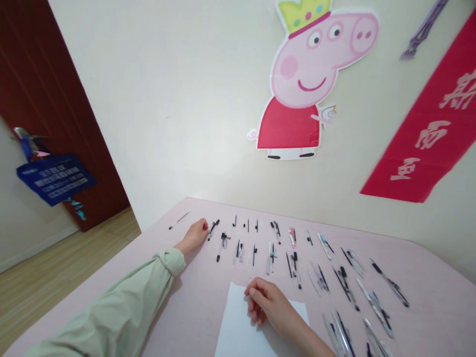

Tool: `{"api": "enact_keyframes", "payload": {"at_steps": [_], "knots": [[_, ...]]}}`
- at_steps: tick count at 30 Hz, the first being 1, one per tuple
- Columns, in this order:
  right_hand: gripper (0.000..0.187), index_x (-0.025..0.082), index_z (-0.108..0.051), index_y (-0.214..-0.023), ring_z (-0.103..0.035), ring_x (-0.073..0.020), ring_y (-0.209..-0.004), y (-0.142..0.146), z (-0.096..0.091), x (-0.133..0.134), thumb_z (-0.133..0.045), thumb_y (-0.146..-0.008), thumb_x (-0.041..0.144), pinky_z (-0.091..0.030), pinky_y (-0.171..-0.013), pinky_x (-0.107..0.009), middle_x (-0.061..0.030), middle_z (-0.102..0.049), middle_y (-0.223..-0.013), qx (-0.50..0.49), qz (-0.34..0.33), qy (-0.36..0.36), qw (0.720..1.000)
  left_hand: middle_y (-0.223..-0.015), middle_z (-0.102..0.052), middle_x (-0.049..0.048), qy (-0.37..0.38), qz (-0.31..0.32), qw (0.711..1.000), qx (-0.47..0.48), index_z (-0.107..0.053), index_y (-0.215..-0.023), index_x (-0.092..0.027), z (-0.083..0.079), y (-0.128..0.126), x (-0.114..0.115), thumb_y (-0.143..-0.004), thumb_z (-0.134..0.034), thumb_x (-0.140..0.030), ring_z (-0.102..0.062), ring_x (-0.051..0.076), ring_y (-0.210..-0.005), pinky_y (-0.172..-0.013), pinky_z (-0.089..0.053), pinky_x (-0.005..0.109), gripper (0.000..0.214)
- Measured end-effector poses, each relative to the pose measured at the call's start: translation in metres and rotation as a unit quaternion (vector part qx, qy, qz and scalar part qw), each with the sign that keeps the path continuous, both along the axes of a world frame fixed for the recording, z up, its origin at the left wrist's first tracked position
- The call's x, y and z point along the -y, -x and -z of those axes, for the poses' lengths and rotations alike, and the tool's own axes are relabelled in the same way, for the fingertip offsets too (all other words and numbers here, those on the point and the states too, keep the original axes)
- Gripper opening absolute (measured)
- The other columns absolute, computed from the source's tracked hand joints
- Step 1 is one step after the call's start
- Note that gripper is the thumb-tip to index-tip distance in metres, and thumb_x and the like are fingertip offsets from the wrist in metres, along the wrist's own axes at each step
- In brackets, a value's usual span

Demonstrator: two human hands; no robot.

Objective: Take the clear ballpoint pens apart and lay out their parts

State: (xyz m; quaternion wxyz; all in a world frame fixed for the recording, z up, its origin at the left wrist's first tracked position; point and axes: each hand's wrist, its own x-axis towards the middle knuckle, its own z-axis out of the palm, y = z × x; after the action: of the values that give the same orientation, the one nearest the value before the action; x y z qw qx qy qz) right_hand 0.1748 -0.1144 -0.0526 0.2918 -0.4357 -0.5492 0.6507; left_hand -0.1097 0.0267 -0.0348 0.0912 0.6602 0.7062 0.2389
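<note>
My left hand reaches far across the pink table, its fingers pinched together at a black pen in the back row. The sleeve on that arm is pale green. My right hand rests on a white sheet of paper near me, fingers curled loosely on the sheet; whether it holds anything is hidden. Several pens and pen parts lie in rows across the table beyond the paper.
A single clear pen lies apart at the far left of the table. More pens spread to the right. The table stands against a cream wall with a cartoon pig sticker and a red banner. A dark red door is at left.
</note>
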Motion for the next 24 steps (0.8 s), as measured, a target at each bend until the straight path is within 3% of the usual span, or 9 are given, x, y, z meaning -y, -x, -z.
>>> {"api": "enact_keyframes", "payload": {"at_steps": [4, 9, 11, 15, 19, 22, 24], "knots": [[0.032, 0.015, -0.052, -0.083, -0.054, -0.0091, -0.043, 0.000, 0.000, 0.001, -0.053, -0.079, 0.047, -0.038, -0.037, -0.018, 0.0016, -0.057, -0.061, 0.002, -0.004, -0.004, 1.000, -0.085, -0.063, 0.0053, -0.022, -0.055, 0.998, -0.038, -0.056, -0.086, -0.018, -0.003, 0.017, 0.004, -0.079, -0.050, -0.015, -0.059, 0.019, -0.082, -0.071, -0.041, 0.028, 0.010], [0.031, 0.015, -0.052, -0.083, -0.054, -0.0090, -0.044, 0.000, -0.001, 0.001, -0.052, -0.080, 0.046, -0.038, -0.037, -0.018, 0.0014, -0.057, -0.062, 0.001, -0.007, -0.003, 1.000, -0.110, -0.056, 0.0184, -0.051, -0.160, 0.982, -0.082, -0.056, -0.097, -0.014, -0.013, 0.060, 0.012, -0.081, -0.046, -0.020, -0.050, 0.034, -0.110, -0.088, -0.038, 0.045, 0.020], [0.031, 0.016, -0.051, -0.083, -0.054, -0.0090, -0.043, 0.000, -0.001, 0.000, -0.052, -0.080, 0.046, -0.038, -0.037, -0.018, 0.0014, -0.057, -0.061, 0.002, -0.008, -0.004, 1.000, -0.107, -0.056, 0.0214, -0.042, -0.185, 0.979, -0.077, -0.058, -0.092, -0.012, -0.016, 0.075, 0.015, -0.080, -0.047, -0.019, -0.050, 0.038, -0.109, -0.086, -0.039, 0.048, 0.018], [0.034, 0.016, -0.052, -0.083, -0.053, -0.0086, -0.042, 0.001, 0.001, -0.001, -0.052, -0.079, 0.049, -0.036, -0.036, -0.018, 0.0020, -0.056, -0.060, 0.007, -0.008, -0.002, 1.000, -0.094, -0.060, 0.0199, -0.027, -0.202, 0.979, -0.031, -0.059, -0.079, -0.013, -0.020, 0.085, 0.016, -0.079, -0.046, -0.017, -0.057, 0.035, -0.097, -0.080, -0.043, 0.045, 0.013], [0.038, 0.016, -0.052, -0.082, -0.053, -0.0090, -0.042, 0.002, -0.005, 0.000, -0.054, -0.076, 0.053, -0.037, -0.038, -0.019, 0.0021, -0.056, -0.060, 0.008, -0.009, 0.010, 1.000, -0.090, -0.062, 0.0144, -0.043, -0.173, 0.983, 0.043, -0.058, -0.083, -0.014, -0.028, 0.054, 0.016, -0.082, -0.044, -0.021, -0.060, 0.027, -0.089, -0.078, -0.045, 0.038, 0.016], [0.039, 0.016, -0.054, -0.082, -0.055, -0.0092, -0.045, -0.002, -0.022, -0.002, -0.057, -0.075, 0.054, -0.038, -0.041, -0.020, 0.0005, -0.059, -0.065, -0.001, -0.009, 0.004, 1.000, -0.083, -0.064, 0.0059, -0.040, -0.076, 0.989, 0.117, -0.058, -0.085, -0.016, -0.032, -0.002, 0.029, -0.082, -0.047, -0.026, -0.061, 0.019, -0.080, -0.073, -0.047, 0.029, 0.015], [0.039, 0.015, -0.057, -0.086, -0.057, -0.0100, -0.052, -0.008, -0.038, -0.006, -0.057, -0.077, 0.053, -0.040, -0.044, -0.021, -0.0013, -0.060, -0.073, -0.018, 0.024, -0.016, 0.999, -0.077, -0.064, 0.0012, -0.024, -0.002, 0.986, 0.165, -0.059, -0.083, -0.019, -0.034, -0.048, 0.050, -0.081, -0.051, -0.031, -0.061, 0.017, -0.074, -0.070, -0.047, 0.026, 0.015]]}}
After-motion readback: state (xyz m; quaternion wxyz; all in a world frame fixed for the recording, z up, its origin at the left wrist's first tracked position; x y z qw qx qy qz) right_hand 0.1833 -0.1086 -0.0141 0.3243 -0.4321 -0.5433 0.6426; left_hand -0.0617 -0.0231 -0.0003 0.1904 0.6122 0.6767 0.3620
